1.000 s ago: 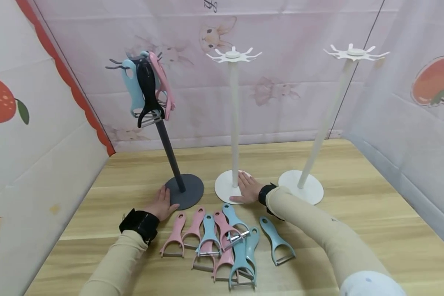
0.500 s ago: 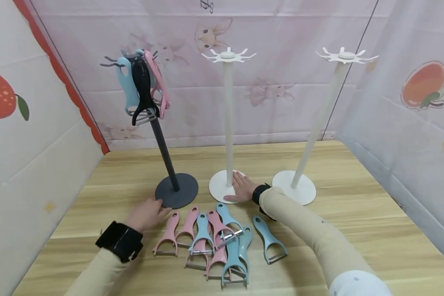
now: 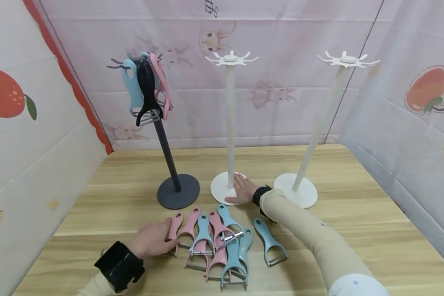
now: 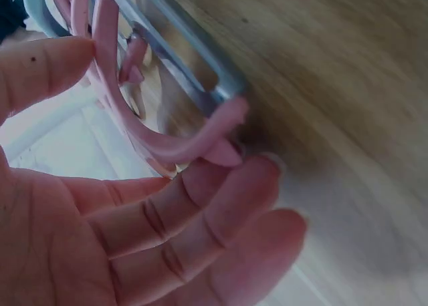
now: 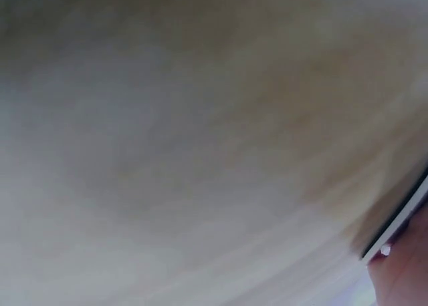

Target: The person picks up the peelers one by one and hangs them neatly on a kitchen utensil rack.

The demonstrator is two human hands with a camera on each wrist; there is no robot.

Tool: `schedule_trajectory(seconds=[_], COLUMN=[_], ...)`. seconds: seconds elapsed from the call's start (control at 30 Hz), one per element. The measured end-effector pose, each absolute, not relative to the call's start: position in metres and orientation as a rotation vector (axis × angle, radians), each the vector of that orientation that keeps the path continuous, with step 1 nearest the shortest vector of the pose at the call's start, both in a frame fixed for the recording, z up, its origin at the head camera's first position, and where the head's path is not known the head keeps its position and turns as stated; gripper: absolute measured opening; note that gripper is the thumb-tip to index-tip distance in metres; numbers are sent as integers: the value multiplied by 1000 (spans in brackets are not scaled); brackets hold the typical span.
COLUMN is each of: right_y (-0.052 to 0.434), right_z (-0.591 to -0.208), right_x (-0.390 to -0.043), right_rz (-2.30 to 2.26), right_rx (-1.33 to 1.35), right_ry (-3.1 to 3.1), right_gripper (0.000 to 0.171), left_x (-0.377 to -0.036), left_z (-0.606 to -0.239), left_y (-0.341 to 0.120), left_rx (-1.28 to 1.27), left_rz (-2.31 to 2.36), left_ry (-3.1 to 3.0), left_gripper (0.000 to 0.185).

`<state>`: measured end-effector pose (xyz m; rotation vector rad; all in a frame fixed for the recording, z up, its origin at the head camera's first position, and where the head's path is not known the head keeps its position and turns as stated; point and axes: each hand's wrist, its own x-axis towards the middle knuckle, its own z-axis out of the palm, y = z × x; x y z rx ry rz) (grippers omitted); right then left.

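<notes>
My left hand (image 3: pixel 153 238) is at the leftmost pink peeler (image 3: pixel 175 226) and partly covers it. In the left wrist view, the thumb tip is by the arm of the pink peeler (image 4: pixel 144 133), and the lightly bent fingers (image 4: pixel 221 212) lie along its other side. My right hand (image 3: pixel 243 190) rests flat on the round base of the middle white stand (image 3: pixel 220 187). The right wrist view is mostly blurred tabletop, with a bit of the hand (image 5: pixel 404 269) at the base's edge. Pink and blue peelers (image 3: pixel 240 257) lie in an overlapping group between my arms.
A dark grey stand (image 3: pixel 166 150) at the left carries blue, black and pink peelers (image 3: pixel 145 88) on its hooks. Another white stand (image 3: pixel 312 152) is at the right, its hooks bare. A single blue peeler (image 3: pixel 270 242) lies apart. Printed cloth walls (image 3: pixel 185 111) border the wooden table.
My left hand has come away from the dark stand's base and moved toward me to the leftmost pink peeler. My right hand stays on the middle stand's base.
</notes>
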<state>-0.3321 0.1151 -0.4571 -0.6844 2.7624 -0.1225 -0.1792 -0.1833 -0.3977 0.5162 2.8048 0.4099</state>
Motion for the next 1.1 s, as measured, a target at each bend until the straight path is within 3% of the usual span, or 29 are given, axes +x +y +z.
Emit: schedule_trajectory(seconds=[0.3, 0.57, 1.1], right_y=[115, 116, 116], right_z=[-461, -462, -460], right_x=[-332, -334, -333], right_rz=[-155, -137, -144], right_rx=[-675, -673, -678], right_ry=[2764, 2781, 2771], right_gripper=[95, 94, 93], left_x=[-179, -182, -185], left_z=[-398, -405, -395], left_y=[-182, -172, -160], left_rx=[515, 422, 255], left_rz=[498, 425, 522], left_ry=[2768, 2889, 3016], left_gripper=[46, 22, 18])
